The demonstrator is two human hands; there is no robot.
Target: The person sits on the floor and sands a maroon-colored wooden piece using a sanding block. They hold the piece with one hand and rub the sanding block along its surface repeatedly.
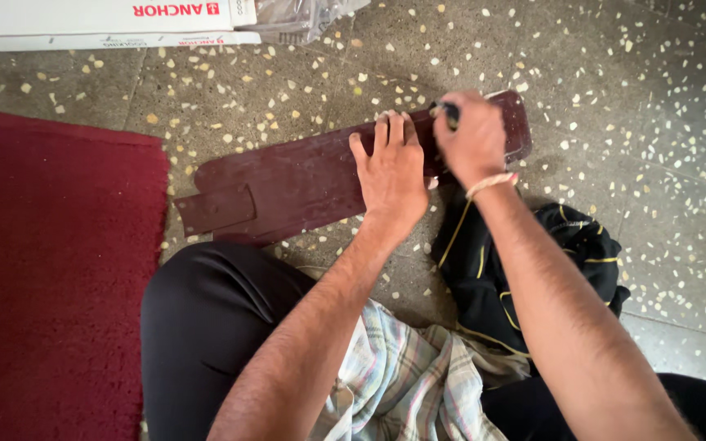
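Note:
A long dark maroon fan blade (288, 184) lies flat on the speckled stone floor, with a metal bracket at its left end (214, 209). My left hand (390, 171) presses palm-down on the blade's middle, fingers spread slightly. My right hand (471, 135) is closed around a small dark tool (449, 113) held against the blade near its right end. A pale thread is tied around my right wrist.
A dark red carpet (51, 269) covers the floor at left. A black cloth with yellow stripes (533, 269) lies by my right forearm. A long white cardboard box (100, 23) and clear plastic wrapping (300, 18) sit at the top. My knee in black trousers (206, 318) is below the blade.

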